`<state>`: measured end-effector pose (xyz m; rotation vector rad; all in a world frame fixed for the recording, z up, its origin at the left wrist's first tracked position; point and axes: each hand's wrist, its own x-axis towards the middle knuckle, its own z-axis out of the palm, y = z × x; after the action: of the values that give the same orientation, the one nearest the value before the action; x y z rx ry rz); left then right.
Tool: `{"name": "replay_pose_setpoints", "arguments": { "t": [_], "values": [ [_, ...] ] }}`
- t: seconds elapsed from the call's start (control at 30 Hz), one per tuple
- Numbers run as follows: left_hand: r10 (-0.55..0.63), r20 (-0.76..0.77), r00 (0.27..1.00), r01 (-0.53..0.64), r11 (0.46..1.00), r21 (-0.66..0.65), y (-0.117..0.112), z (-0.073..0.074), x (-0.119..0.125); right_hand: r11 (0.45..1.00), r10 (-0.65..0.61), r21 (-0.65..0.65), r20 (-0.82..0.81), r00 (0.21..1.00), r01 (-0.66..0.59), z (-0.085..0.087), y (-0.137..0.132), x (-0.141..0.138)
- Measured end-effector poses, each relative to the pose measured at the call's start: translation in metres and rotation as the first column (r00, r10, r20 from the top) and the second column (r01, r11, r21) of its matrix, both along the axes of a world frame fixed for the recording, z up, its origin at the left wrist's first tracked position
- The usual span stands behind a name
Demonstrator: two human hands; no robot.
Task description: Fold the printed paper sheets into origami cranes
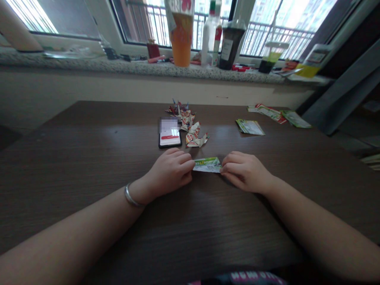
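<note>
A strip of green-and-white printed paper [207, 164] lies low over the table, stretched between my two hands. My left hand [173, 168], with a silver bangle at the wrist, pinches its left end. At the right end, the fingers of my right hand [247, 171] are closed on the same paper. Just beyond my left hand lies a phone [170, 138] with a lit screen. Beside it sit several folded paper pieces [196, 136] in cream and red, grouped in a row running back from me. The fingertips partly hide both paper ends.
A stack of green-and-white papers [250, 127] lies at the back right, with more printed strips [271, 113] behind it. On the stone windowsill [118, 69] stand an orange drink cup [181, 39], a dark cup [230, 45] and bottles. The brown table [89, 166] ends at the wall.
</note>
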<state>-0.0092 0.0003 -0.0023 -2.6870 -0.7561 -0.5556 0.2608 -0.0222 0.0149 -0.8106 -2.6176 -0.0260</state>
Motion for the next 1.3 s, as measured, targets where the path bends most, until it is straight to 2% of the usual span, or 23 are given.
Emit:
{"name": "replay_pose_setpoints", "arguments": {
  "t": [0.07, 0.2, 0.3, 0.43, 0.57, 0.7, 0.83, 1.07, 1.2, 1.3],
  "values": [
    [0.018, 0.005, 1.000, -0.018, 0.999, -0.039, 0.002, -0.002, -0.001, 1.000, -0.021, -0.022, 0.023, 1.000, 0.021, 0.001, 0.002, 0.002],
    [0.044, 0.113, 0.993, -0.026, 0.987, -0.156, 0.004, -0.005, -0.001, 0.998, -0.045, -0.042, 0.100, 0.994, 0.050, -0.003, 0.003, 0.001],
    [-0.035, 0.137, 0.990, 0.064, 0.976, -0.210, 0.001, -0.004, 0.002, 0.999, -0.039, -0.028, 0.140, 0.989, 0.043, -0.008, 0.002, -0.007],
    [-0.107, 0.047, 0.993, 0.115, 0.972, -0.206, -0.006, -0.002, 0.007, 0.999, -0.013, -0.028, 0.142, 0.990, 0.017, -0.009, -0.001, -0.016],
    [-0.120, -0.011, 0.993, 0.115, 0.968, -0.221, -0.008, -0.004, 0.008, 1.000, 0.001, -0.006, 0.054, 0.999, -0.001, -0.008, -0.001, -0.015],
    [-0.153, 0.040, 0.987, 0.158, 0.954, -0.255, -0.005, -0.006, 0.007, 0.998, -0.057, -0.004, -0.085, 0.995, 0.057, -0.008, 0.004, -0.009],
    [-0.193, 0.097, 0.976, 0.213, 0.931, -0.296, -0.003, -0.004, 0.008, 0.998, -0.022, -0.063, -0.106, 0.994, 0.016, -0.009, 0.007, -0.006],
    [-0.099, 0.106, 0.989, 0.134, 0.908, -0.396, -0.004, -0.006, 0.006, 0.985, 0.080, -0.148, -0.062, 0.995, -0.088, -0.011, 0.007, -0.007],
    [-0.045, 0.080, 0.996, 0.076, 0.893, -0.444, -0.006, -0.005, 0.006, 0.982, 0.074, -0.172, -0.006, 0.997, -0.074, -0.012, 0.009, -0.004],
    [-0.050, 0.098, 0.994, 0.090, 0.881, -0.465, -0.006, -0.005, 0.006, 0.984, 0.058, -0.171, 0.009, 0.998, -0.056, -0.013, 0.011, 0.000]
  ]
}}
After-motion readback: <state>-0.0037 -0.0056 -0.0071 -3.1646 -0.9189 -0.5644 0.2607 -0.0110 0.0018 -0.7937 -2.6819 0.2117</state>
